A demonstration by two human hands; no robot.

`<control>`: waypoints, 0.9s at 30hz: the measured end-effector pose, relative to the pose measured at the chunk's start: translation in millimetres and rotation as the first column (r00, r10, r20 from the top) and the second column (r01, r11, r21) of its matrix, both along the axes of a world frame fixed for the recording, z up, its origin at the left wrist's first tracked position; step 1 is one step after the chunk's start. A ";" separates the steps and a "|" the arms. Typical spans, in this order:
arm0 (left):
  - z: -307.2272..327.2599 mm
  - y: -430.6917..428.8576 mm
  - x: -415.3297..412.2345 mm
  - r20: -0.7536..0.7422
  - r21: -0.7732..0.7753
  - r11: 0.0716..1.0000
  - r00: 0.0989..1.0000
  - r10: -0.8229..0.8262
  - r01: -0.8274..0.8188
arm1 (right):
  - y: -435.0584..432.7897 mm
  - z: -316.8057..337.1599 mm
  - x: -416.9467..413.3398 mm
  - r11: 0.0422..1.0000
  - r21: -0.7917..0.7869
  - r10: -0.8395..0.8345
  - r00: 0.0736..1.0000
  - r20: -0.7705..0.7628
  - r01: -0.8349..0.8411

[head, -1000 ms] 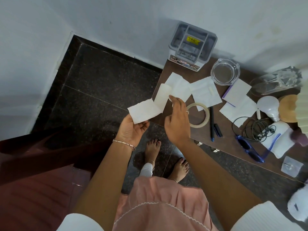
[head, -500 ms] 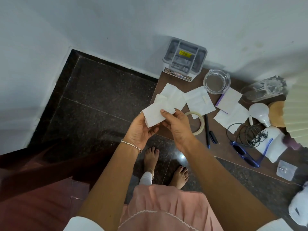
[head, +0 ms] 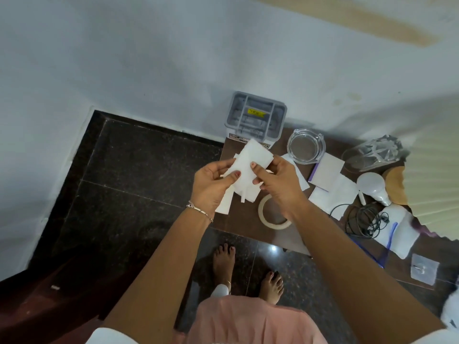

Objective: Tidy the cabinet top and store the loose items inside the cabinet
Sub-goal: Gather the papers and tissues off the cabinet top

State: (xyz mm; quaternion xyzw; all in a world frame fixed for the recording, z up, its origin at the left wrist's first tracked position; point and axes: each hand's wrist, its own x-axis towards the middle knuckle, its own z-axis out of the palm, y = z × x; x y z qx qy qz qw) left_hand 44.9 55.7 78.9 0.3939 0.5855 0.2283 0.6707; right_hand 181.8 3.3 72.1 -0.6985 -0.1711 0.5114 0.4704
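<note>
Your left hand (head: 211, 186) pinches the near edge of a small stack of white paper sheets (head: 250, 157), thumb on top, and your right hand (head: 279, 186) pinches the same stack from the other side. You hold it in the air over the left end of the surface (head: 245, 218), in front of the grey organiser box (head: 255, 117). This looks like an early gathering step, so most of the task is left. Lying loose further right are the tape roll (head: 263, 216) under your right wrist, the glass dish (head: 306, 146), a purple-edged notepad (head: 327, 171), loose sheets (head: 335, 196), a light bulb (head: 372, 187), a tangled black cable (head: 363, 223) and a small clear packet (head: 424, 269). Nothing looks stored yet, and the cabinet's inside is out of view
</note>
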 end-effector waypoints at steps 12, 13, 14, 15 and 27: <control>-6.3 90.9 61.7 -0.017 0.050 0.989 0.990 0.137 -0.136 | 90.4 9.5 65.6 0.989 0.134 -0.128 0.839 0.529 0.067; -10.4 95.1 61.5 -0.044 0.027 0.985 0.985 0.169 -0.167 | 95.5 8.1 67.4 0.989 0.129 -0.130 0.804 0.580 0.067; -14.8 98.8 61.1 -0.070 0.006 0.981 0.978 0.195 -0.195 | 99.9 6.6 68.5 0.990 0.123 -0.129 0.780 0.613 0.068; -18.7 102.1 60.5 -0.094 -0.007 0.976 0.972 0.215 -0.216 | 103.5 4.7 69.1 0.991 0.117 -0.127 0.765 0.631 0.069; -36.7 108.5 58.0 -0.164 -0.111 0.978 0.973 0.159 -0.179 | 118.4 -11.6 68.6 0.997 -0.078 0.056 0.645 0.762 0.005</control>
